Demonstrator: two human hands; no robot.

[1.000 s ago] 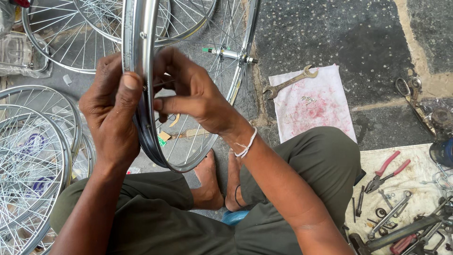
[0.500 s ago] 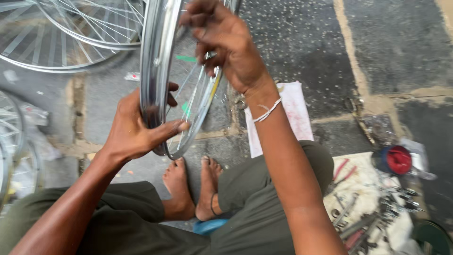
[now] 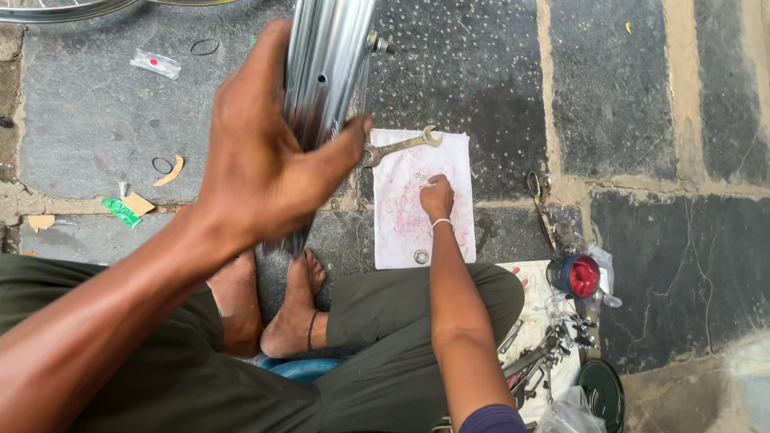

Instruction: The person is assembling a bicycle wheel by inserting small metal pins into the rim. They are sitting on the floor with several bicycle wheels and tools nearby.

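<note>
Grey stone paving (image 3: 642, 88) — white cloth (image 3: 409, 216)

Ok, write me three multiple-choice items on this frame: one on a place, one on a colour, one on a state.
1. Where does the spanner lie?
A. on the white cloth's top edge
B. in the right hand
C. on the person's lap

2. What colour is the lid of the small round tub?
A. yellow
B. red
C. white

3. What is the left hand doing?
A. resting open on the ground
B. holding scissors
C. gripping the shiny wheel rim

Answers: 1 A, its head overlaps the white cloth; 2 B, red lid on blue tub; 3 C, fingers wrap the wheel rim, while the right hand rests on the cloth.
</note>
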